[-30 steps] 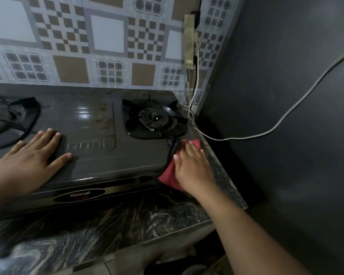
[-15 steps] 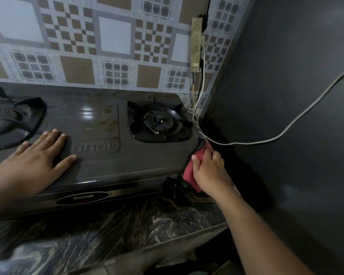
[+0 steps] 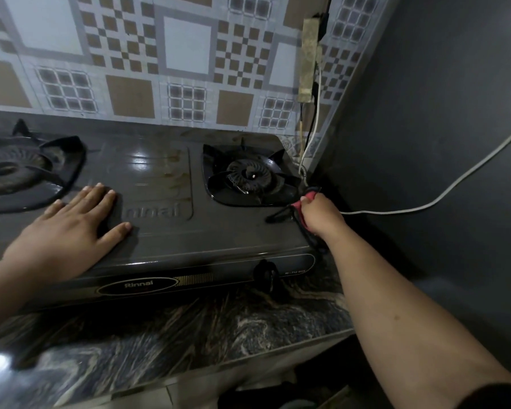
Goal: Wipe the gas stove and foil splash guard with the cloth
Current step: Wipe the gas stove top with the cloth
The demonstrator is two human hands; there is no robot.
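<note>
Nearest to the camera lay the dark marbled countertop, and the gas stove stood on it with its front panel and a black knob facing the person. The left hand rested flat and open on the stove top, fingers spread, holding nothing, just right of the left burner. The right hand was clenched around the red cloth at the right edge of the stove. Only a small part of the cloth showed above and left of the fist; the rest was hidden by the hand. The cloth touched the stove edge just right of the right burner. A white cable ran away from beside this hand to the right, along the dark wall. Behind the grip, farther away, the patterned foil splash guard stood upright behind the stove, well apart from the cloth.
</note>
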